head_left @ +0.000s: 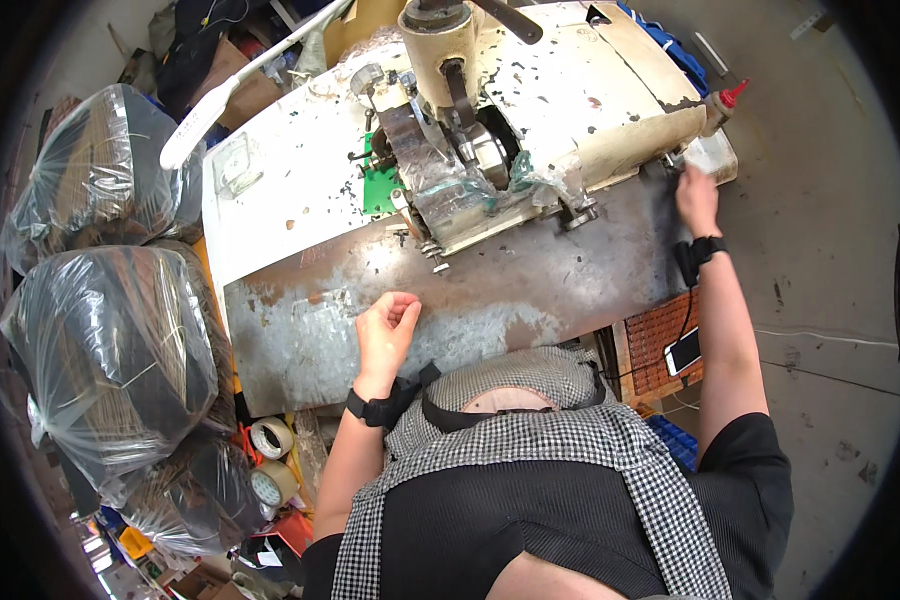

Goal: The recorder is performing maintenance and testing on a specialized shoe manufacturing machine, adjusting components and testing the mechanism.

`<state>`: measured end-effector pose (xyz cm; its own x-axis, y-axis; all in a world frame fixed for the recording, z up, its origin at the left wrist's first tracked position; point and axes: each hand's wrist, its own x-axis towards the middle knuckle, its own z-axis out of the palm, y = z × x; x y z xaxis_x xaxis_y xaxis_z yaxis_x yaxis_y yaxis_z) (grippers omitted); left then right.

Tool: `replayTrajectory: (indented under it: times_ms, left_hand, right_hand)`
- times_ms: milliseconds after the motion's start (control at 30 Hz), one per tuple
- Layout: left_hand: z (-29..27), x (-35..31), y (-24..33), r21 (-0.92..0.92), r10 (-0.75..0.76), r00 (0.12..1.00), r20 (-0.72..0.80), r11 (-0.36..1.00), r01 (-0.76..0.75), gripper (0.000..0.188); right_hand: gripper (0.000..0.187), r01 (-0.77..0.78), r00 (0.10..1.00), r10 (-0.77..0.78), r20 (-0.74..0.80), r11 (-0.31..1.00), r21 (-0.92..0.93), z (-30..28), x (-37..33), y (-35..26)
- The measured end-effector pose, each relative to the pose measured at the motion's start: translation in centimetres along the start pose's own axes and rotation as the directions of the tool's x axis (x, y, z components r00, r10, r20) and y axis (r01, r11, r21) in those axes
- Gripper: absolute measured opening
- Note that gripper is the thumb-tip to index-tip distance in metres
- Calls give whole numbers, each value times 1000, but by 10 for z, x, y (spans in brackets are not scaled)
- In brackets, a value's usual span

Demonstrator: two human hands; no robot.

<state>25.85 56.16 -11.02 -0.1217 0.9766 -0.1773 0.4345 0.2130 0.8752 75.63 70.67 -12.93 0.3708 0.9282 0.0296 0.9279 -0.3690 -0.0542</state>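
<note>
My left hand (pixel 385 330) hovers over the front of the metal tabletop, its fingers curled and the thumb pressed to them. Whatever is in that pinch, if anything, is too small to make out. My right hand (pixel 698 203) reaches to the machine's right end, beside a dark, blurred round part (pixel 658 172). Its fingertips are blurred and partly hidden, so I cannot tell whether they grip that part. The cream-coloured machine (pixel 630 140), with worn paint, stands at the table's back. At its working end are a metal wheel (pixel 490 158) and a plate partly covered in plastic film.
Bulging clear plastic bags (pixel 120 350) of dark goods stack up at the left, with tape rolls (pixel 272 438) below. Small dark scraps dot the white tabletop (pixel 280 210). A red-tipped bottle (pixel 722 105) stands at the right end. A phone (pixel 683 352) lies on an orange-brown woven surface.
</note>
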Motion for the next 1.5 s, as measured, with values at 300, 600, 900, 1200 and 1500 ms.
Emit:
replayTrajectory:
  times_ms: [300, 600, 900, 1200, 1500]
  left_hand:
    - [4, 3, -6, -27, 10, 1000, -12, 1000, -10, 9]
    - [0, 2, -9, 36, 50, 999, -13, 998, -49, 8]
    - [-15, -2, -30, 244, 217, 968, -130, 953, -181, 8]
    - [-18, 5, -43, 209, 194, 975, -111, 963, -168, 9]
    - [-28, 46, -21, 157, 131, 991, -31, 980, -125, 12]
  right_hand:
    - [42, 318, 929, -137, -343, 769, 554, 5, -87, -68]
    - [37, -690, 677, -404, 615, -639, 340, 18, -113, -136]
    - [43, 193, 978, -75, -193, 669, 718, 0, -139, -148]
    - [37, -400, 916, -71, 395, -247, 883, 19, -121, -129]
    - [43, 371, 918, -243, -314, 808, 459, 6, -136, -139]
